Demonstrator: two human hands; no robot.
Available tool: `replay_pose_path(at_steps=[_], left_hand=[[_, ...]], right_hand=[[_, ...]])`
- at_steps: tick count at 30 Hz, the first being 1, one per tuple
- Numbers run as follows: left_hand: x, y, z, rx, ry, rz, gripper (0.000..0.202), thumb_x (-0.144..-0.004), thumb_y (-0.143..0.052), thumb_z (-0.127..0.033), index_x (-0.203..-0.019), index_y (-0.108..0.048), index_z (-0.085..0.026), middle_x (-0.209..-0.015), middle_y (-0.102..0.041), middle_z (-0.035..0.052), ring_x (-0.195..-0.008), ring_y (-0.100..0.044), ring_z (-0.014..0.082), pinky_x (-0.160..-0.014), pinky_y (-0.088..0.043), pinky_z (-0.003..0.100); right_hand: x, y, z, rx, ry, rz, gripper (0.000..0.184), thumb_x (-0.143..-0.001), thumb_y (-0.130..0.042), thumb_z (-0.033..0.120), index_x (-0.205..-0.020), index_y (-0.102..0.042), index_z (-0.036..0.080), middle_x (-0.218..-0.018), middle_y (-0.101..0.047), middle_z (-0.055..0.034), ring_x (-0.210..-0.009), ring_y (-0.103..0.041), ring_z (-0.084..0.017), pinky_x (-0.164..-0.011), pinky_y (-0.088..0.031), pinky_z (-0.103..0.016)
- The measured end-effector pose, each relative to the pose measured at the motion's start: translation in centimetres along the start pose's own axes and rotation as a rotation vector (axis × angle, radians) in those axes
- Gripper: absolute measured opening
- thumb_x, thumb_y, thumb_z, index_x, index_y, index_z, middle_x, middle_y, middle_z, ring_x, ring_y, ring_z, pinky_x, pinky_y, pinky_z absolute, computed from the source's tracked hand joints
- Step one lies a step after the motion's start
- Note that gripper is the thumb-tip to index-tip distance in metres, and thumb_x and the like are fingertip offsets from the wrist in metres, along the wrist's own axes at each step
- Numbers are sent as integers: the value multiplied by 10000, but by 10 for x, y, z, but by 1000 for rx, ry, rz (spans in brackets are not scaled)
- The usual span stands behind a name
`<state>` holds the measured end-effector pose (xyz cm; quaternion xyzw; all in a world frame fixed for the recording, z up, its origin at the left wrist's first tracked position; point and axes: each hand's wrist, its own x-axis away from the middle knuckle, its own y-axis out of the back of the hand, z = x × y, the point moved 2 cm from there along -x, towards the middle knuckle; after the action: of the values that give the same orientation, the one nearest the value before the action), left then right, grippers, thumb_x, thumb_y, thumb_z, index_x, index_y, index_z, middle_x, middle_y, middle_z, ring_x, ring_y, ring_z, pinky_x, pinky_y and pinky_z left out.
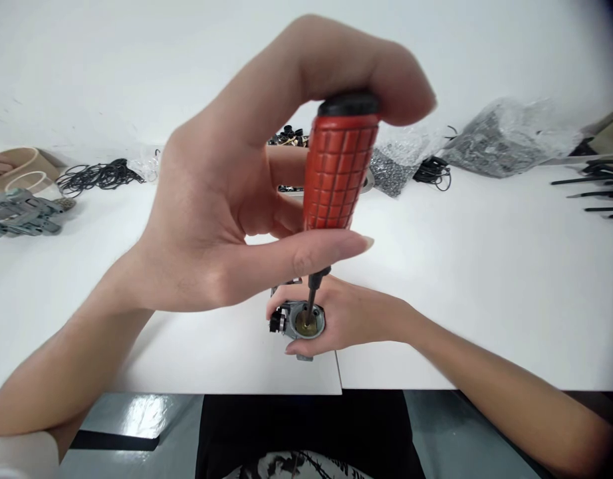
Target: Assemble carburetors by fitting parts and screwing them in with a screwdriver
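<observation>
My left hand (201, 199) is raised close to the camera, its fingers and thumb closed around a screwdriver (340, 173) with a red grid-patterned handle and black cap. The index finger bends over the cap. The screwdriver's shaft points down, its tip at the brass disc (304, 327) inside the round bore of a small grey metal carburetor (292, 331). Near the table's front edge, my right hand (354, 313) grips that carburetor from the right, fingers behind it and thumb in front. Part of the carburetor is hidden under this hand.
Grey metal parts (24, 211) and a tape roll (24, 163) lie at the left. Black cords (100, 176) are by the wall. Bags of small metal parts (510, 136) lie at the back right, black rods (596, 179) at the right edge. A seam (338, 372) runs between tables.
</observation>
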<state>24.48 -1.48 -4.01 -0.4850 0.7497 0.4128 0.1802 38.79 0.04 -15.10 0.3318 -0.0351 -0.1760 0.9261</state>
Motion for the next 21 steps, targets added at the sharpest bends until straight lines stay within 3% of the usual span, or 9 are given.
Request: replay_pose_path(at_steps=[6, 15, 21], left_hand=[[2, -5, 1, -37, 4, -25, 471, -852, -627, -451, -1282, -499, -311, -1166, -565, 60, -984, -686, 202, -538, -598, 222], [2, -3, 5, -42, -15, 15, 481, -848, -652, -376, -1296, -490, -310, -1169, -558, 59, -840, -668, 153, -529, -593, 221], [5, 0, 9, -26, 3, 28, 479, -858, -625, -179, -1302, -489, -297, -1255, -518, 44, -803, -638, 100, -578, -577, 216]], right_hand=[[-1, 1, 1, 27, 27, -13, 368, -751, -784, 312, -1080, -642, 228, -1265, -476, -87, -1241, -425, -272, -1112, -346, -506], [-1, 1, 2, 36, 28, -10, 349, -751, -780, 294, -1060, -634, 227, -1243, -501, -78, -1212, -456, -258, -1093, -368, -477], [0, 1, 3, 66, 33, -25, 356, -747, -784, 296, -1065, -640, 224, -1231, -493, -75, -1196, -451, -249, -1110, -344, -470]])
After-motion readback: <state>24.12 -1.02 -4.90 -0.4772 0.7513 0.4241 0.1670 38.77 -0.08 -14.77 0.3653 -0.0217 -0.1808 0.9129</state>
